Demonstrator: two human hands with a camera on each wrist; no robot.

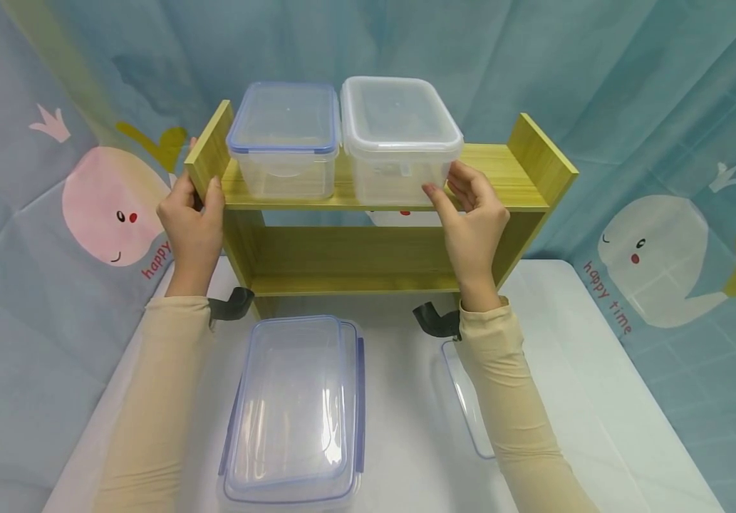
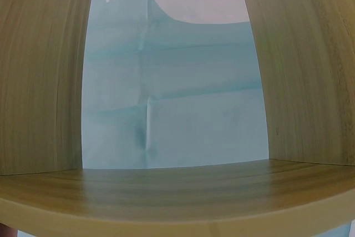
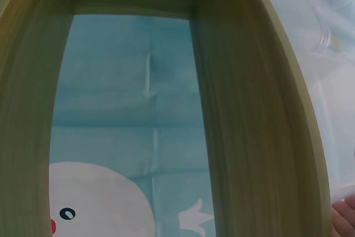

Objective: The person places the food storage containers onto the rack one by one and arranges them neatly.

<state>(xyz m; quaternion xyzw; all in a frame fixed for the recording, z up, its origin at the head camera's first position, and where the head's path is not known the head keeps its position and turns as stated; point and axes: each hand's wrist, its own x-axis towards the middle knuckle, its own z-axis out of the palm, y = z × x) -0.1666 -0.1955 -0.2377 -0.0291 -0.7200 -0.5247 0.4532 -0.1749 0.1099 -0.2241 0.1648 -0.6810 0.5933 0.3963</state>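
A wooden shelf (image 1: 355, 253) stands at the back of the white table in the head view. My left hand (image 1: 193, 228) grips its left side panel, thumb on the inner face. On the top board, a clear container with a whitish lid (image 1: 400, 174) sits beside a clear container with a blue-rimmed lid (image 1: 287, 174). My right hand (image 1: 475, 228) holds the white-lidded one by its lower right front corner, thumb on the front. The right wrist view shows some fingertips (image 3: 344, 217) by the clear plastic. Mostly shelf boards (image 2: 177, 195) fill the left wrist view.
A large flat clear container with blue side clips (image 1: 291, 406) lies on the table in front, a loose blue-rimmed lid on top. Another clear lid (image 1: 468, 399) lies partly under my right forearm. Blue curtains (image 1: 662, 142) hang behind and at both sides.
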